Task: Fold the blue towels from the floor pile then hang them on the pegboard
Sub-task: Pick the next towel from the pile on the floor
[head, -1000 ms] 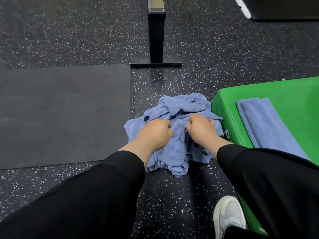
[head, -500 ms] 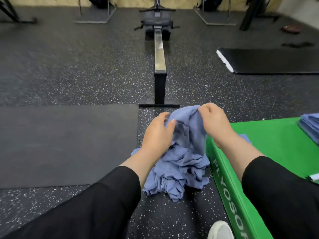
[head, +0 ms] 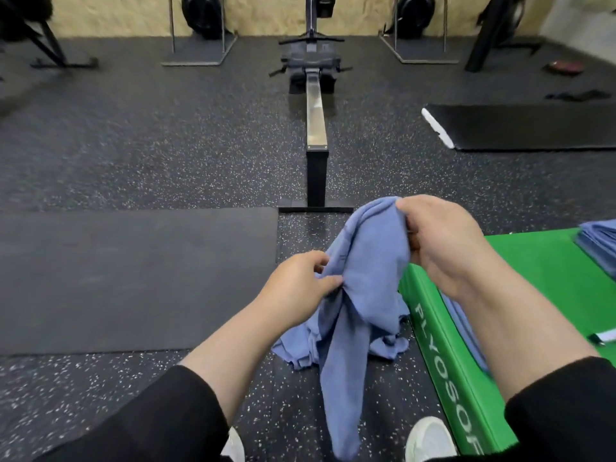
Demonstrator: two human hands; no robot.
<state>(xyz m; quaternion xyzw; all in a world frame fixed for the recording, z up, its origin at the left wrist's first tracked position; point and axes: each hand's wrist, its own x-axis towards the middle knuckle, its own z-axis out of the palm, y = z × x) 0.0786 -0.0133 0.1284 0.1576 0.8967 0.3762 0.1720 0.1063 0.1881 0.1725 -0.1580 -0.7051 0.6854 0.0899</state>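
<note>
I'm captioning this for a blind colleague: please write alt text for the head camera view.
Both hands lift one blue towel from the floor pile: the right hand grips its top, the left hand pinches its side. A green box at right holds folded towels.

- The towel [head: 366,261] is soft, matt blue cloth.
- The floor [head: 166,145] looks like speckled, rough rubber.
- The green box [head: 450,355] has a smooth, slightly glossy skin.
- The rail [head: 316,118] is brushed metal.
</note>
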